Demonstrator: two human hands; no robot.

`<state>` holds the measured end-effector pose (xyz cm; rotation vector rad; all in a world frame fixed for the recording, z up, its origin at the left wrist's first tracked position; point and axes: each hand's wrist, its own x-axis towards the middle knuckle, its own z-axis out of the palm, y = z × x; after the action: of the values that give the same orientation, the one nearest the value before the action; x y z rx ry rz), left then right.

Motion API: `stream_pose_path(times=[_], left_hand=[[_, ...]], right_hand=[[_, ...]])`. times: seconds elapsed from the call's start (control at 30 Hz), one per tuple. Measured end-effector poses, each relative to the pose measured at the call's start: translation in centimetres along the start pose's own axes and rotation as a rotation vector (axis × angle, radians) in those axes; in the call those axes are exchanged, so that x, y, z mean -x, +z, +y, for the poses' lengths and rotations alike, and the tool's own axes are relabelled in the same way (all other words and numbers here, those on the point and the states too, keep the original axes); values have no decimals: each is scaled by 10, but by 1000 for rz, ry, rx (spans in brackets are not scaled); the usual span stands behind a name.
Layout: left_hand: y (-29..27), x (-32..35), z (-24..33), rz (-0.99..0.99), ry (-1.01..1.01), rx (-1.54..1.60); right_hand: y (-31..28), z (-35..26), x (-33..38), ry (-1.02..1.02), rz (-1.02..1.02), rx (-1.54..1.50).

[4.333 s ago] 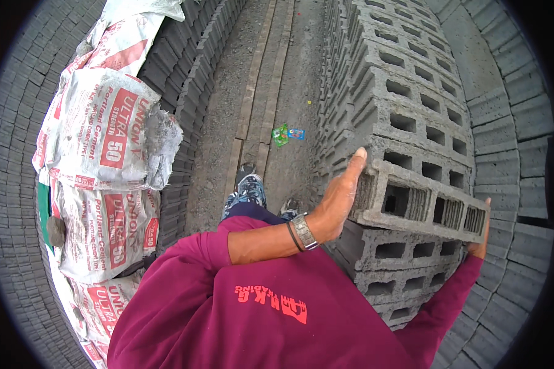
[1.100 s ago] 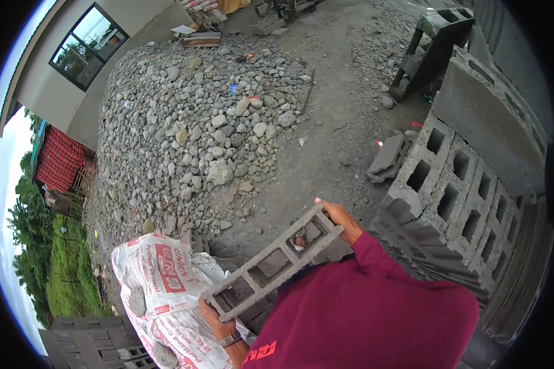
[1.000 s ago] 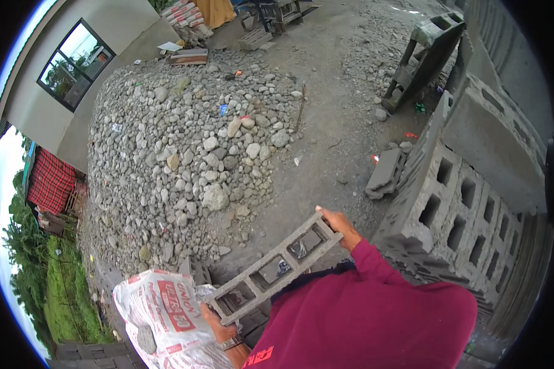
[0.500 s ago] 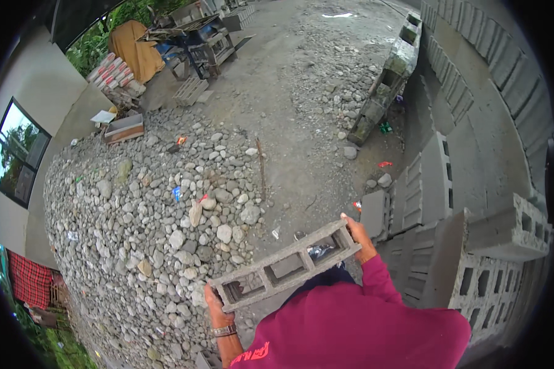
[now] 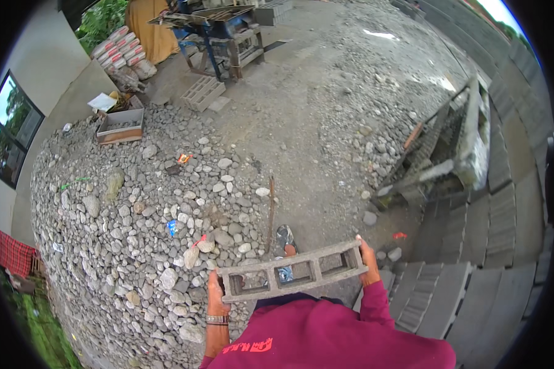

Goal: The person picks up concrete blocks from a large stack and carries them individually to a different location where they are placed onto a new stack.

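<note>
Already lifted and carried level at chest height: grey three-celled hollow concrete block (image 5: 292, 270), clamped endwise between left hand (image 5: 215, 294) and right hand (image 5: 369, 269), above rounded-stone gravel heap (image 5: 135, 234), not yet set down.

We're on an outdoor building site, next to a house w/ a plastered wall (image 5: 49, 67) & dark window (image 5: 9, 132). Evidence: big gravel heap (image 5: 135, 209) on bare dirt, rows of grey hollow concrete blocks (image 5: 486, 234) at right, stacked sacks (image 5: 118, 52) near the wall, a blue metal machine frame (image 5: 218, 27) & a wooden box (image 5: 122, 125).
</note>
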<state>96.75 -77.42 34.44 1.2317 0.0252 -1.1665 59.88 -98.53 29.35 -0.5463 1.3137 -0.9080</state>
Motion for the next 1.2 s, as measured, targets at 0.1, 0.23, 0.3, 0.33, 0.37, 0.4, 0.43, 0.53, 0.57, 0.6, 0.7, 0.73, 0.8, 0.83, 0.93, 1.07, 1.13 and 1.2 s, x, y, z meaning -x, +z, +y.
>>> stream_pose_path(times=[0.1,0.23,0.3,0.33,0.37,0.4,0.43,0.53,0.57,0.6,0.7,0.73,0.8,0.83,0.93,1.07,1.13,1.2], left_hand=[[27,-91,42,74,-18,67],[89,-197,99,2,-132,118],[120,-243,132,-35,-104,152],[147,-271,149,-115,-113,165],[179,-283,173,-65,-123,184],[176,-308,185,-70,-119,170],[170,-334,184,-77,-118,162],[216,-405,213,-21,-48,164],[231,-430,220,-19,-61,164],[242,-456,227,-12,-73,165],[253,-528,237,77,-142,243],[268,-551,255,100,-154,259],[305,-584,305,171,-39,275],[306,-601,319,159,3,251],[306,-652,353,184,31,344],[323,-730,409,289,61,440],[324,-772,431,278,71,407],[305,-819,443,375,-48,556]], right_hand=[[75,-34,-52,14,-33,-5],[149,-124,-126,-27,-19,-2],[180,-164,-160,-5,-43,3],[184,-178,-189,-16,-38,22],[191,-187,-221,-22,-35,33],[212,-197,-251,-14,-68,32],[232,-208,-278,17,-28,79],[251,-234,-377,63,54,218],[265,-249,-404,74,66,273],[281,-261,-433,84,76,323],[340,-295,-504,-85,44,678],[374,-309,-520,-86,39,815],[454,-359,-550,93,30,932],[488,-374,-571,86,-10,944],[567,-397,-653,-18,-203,947],[643,-369,-786,-211,-444,696],[703,-383,-810,-3,-505,403],[746,-387,-830,14,-573,393]])
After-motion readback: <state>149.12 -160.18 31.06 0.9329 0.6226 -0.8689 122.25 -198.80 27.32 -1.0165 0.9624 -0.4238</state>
